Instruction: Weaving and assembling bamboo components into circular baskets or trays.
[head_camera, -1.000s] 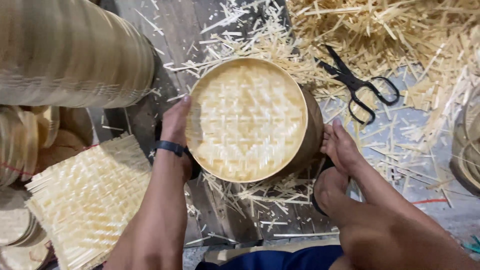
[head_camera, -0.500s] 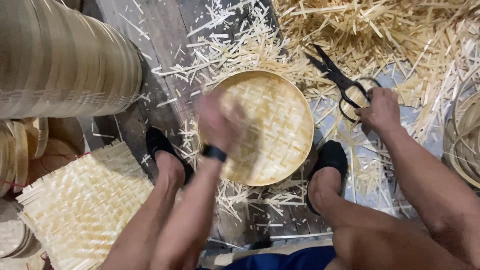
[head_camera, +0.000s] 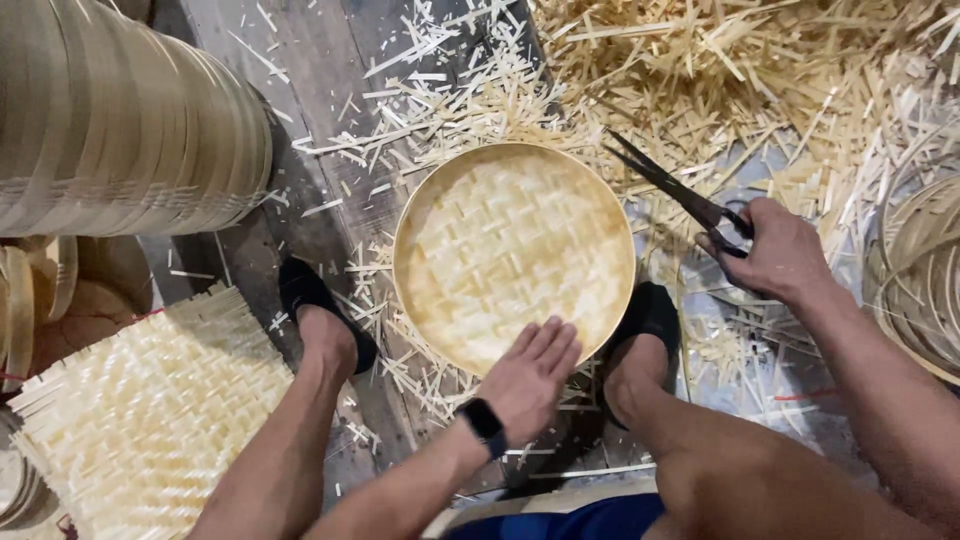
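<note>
Starting at the left, a tall stack of bamboo hoops (head_camera: 110, 120) lies on its side above a square woven bamboo mat (head_camera: 150, 420) with loose, untrimmed strip ends. Beside it, two feet in dark slippers bracket the work on a floor strewn with cut bamboo slivers (head_camera: 470, 90).

The round bamboo tray (head_camera: 515, 255) sits on the floor between the feet, its woven panel already seated inside the hoop and lying flat. No long strip ends show sticking out past the rim, so by my judgement the fitting and much of the trimming look done, with perhaps only tidying of the edge left; the far rim cannot be checked closely.

The left hand (head_camera: 530, 375), with a dark band at the wrist, lies flat and spread, fingers extended and close together, pressing on the near rim of the tray without gripping it.

Further right, the right hand (head_camera: 780, 250) is closed around the handles of black scissors (head_camera: 675, 190), whose blades point up-left just beyond the tray's right edge. Coiled bamboo rings (head_camera: 920, 270) lie at the far right.
</note>
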